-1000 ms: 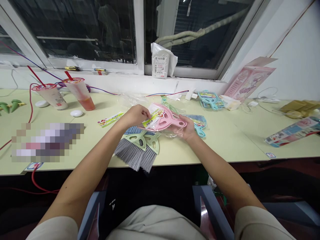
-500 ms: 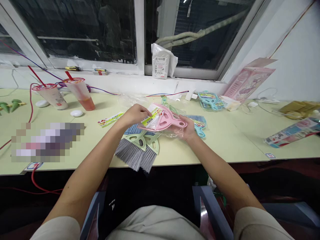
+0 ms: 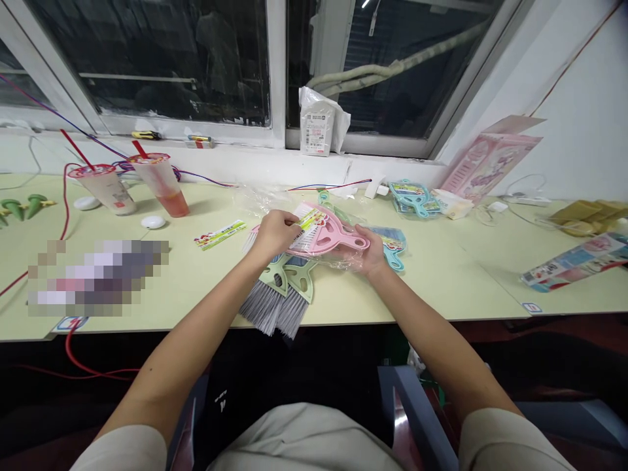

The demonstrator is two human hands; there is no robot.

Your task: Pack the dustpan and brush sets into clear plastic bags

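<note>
A pink dustpan and brush set [image 3: 333, 235] in clear plastic is held over the table. My right hand [image 3: 371, 251] grips its handle end through the plastic. My left hand [image 3: 277, 234] is closed at the set's left side, with its fingers on a yellow-green label card [image 3: 312, 224]. Beneath are two green-topped brushes with grey bristles [image 3: 282, 297]. Another label card [image 3: 220, 235] lies flat to the left. Blue packaged sets lie right of my right hand [image 3: 394, 252] and farther back [image 3: 416, 198].
Two cups with red straws [image 3: 105, 190] [image 3: 161, 186] stand at the back left, near a white round object [image 3: 153, 223]. A pink box [image 3: 490, 160] leans at the back right, and a long package [image 3: 574, 263] lies at right.
My left hand has moved slightly right and down along the pink set, and the label card has shifted and tilted. My right hand keeps its grip.
</note>
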